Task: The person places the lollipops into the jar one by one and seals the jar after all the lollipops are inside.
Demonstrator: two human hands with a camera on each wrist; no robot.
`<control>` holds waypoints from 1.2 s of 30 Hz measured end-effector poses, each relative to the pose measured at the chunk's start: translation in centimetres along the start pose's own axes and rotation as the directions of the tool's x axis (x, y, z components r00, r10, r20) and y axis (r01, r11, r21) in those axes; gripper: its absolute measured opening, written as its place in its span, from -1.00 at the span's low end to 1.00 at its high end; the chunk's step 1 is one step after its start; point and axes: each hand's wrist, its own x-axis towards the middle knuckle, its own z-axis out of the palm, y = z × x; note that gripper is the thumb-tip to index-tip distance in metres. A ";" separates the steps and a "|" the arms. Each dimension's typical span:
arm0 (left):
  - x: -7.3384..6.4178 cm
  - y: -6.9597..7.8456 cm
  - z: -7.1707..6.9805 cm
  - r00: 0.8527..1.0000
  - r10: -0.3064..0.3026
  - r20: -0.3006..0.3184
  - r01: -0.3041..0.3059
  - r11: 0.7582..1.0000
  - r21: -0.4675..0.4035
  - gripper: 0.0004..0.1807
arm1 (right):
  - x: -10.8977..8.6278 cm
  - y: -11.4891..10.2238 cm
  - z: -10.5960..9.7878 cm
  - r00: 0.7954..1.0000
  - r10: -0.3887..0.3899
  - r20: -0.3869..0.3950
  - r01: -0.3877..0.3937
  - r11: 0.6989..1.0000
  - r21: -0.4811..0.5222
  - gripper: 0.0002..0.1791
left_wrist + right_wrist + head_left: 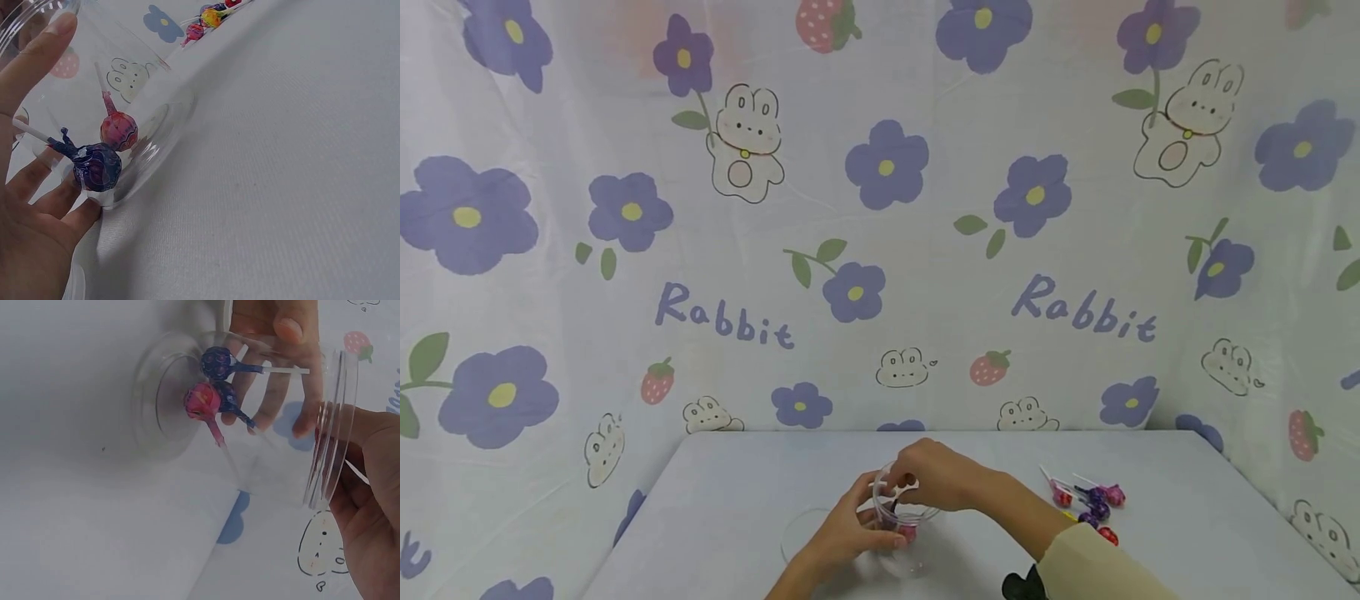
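Note:
A clear plastic jar [904, 567] stands tilted on the white table, its mouth facing up. My left hand [844, 527] grips its side, thumb near the rim and fingers spread around the wall. Inside, toward the bottom, lie a pink lollipop [203, 401] and two dark blue ones, one [217, 363] beside the left fingers. My right hand [942, 477] is at the jar's mouth with fingers curled down past the rim. It pinches a lollipop, of which a dark red patch [319, 442] shows through the rim; the rest is hidden.
Several wrapped lollipops [1097, 502] lie in a loose pile on the table's right side. A clear round lid [786, 535] rests left of the jar, partly behind the left hand. A patterned cloth [887, 250] hangs behind the table.

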 end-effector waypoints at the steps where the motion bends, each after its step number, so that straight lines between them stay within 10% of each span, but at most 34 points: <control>1: 0.0 0.1 0.0 1.000 0.002 0.003 -0.002 1.000 -0.007 -0.08 | -0.1 0.1 -0.1 1.000 0.006 -0.003 -0.006 1.000 -0.002 -0.82; 36: 0.2 0.3 0.5 0.998 -0.025 -0.063 0.030 0.996 0.088 -0.08 | -6.1 3.5 -3.7 0.974 0.184 -0.130 -0.170 0.979 0.112 -0.84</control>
